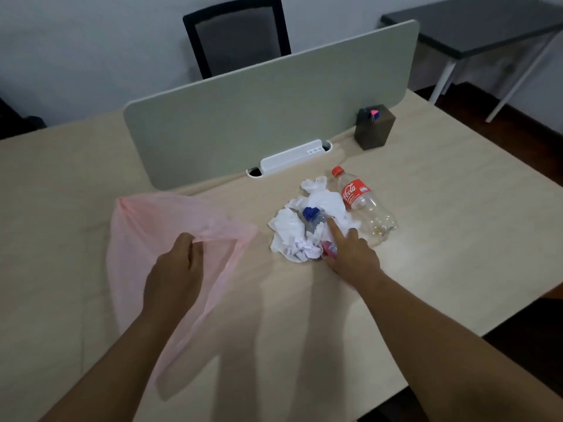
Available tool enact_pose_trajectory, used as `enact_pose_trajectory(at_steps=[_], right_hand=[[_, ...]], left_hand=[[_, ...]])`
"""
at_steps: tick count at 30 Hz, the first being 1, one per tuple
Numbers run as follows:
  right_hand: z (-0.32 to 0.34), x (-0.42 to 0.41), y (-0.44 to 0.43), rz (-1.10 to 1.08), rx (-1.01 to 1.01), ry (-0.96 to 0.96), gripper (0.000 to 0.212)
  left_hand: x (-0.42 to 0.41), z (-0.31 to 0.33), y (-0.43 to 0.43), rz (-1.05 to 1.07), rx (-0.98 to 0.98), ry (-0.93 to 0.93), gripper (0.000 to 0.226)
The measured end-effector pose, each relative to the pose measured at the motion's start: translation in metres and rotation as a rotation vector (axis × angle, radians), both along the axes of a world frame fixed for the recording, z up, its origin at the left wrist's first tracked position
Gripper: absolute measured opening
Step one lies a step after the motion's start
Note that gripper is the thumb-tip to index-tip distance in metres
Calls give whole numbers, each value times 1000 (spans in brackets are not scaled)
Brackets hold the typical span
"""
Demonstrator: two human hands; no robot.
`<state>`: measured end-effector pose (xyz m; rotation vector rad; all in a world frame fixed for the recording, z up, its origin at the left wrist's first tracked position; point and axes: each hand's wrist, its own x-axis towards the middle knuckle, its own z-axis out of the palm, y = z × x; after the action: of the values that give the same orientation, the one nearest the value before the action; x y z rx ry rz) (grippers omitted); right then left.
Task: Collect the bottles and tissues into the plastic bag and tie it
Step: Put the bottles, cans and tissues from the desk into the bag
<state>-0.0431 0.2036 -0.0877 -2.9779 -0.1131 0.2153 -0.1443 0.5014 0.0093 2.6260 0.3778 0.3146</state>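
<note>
1. The left hand [175,263] pinched the rim of the pink plastic bag [143,220], which lay flat on the table [457,208]. Lifting the rim would likely have widened the mouth.
2. The right hand [350,254] lay on the tissues [288,229] and the blue-capped bottle [313,216], forefinger straight. Whether its other fingers gripped anything could not be told.
3. Scooping both together seemed best. The cola bottle [365,208] lay just beside the heap.

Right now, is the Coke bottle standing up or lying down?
Lying down. The Coca-Cola bottle rests on its side on the desk, red cap toward the divider panel.
</note>
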Motion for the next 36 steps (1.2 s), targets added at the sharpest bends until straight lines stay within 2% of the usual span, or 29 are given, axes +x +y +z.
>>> enact_pose_trajectory(at_steps=[2,8,12,17,24,31,36], right_hand=[[-4,-6,3,14,-47,-20,69],[15,-26,-2,-16,-58,-59,82],[53,-48,24,39,-4,-118,89],[79,-107,106,284,72,-141,79],[67,-146,233,477,75,-104,83],[38,-138,305,430,33,-128,69],[-1,-149,313,352,-53,-4,63]], left_hand=[[2,1,0,1,5,6,24],[11,23,9,17,-18,-37,26],[14,40,16,14,-178,-95,31],[4,58,34,89,-387,-124,32],[-53,77,73,85,-503,-132,28],[-98,63,120,161,-512,-86,28],[-115,48,128,138,-502,-47,31]])
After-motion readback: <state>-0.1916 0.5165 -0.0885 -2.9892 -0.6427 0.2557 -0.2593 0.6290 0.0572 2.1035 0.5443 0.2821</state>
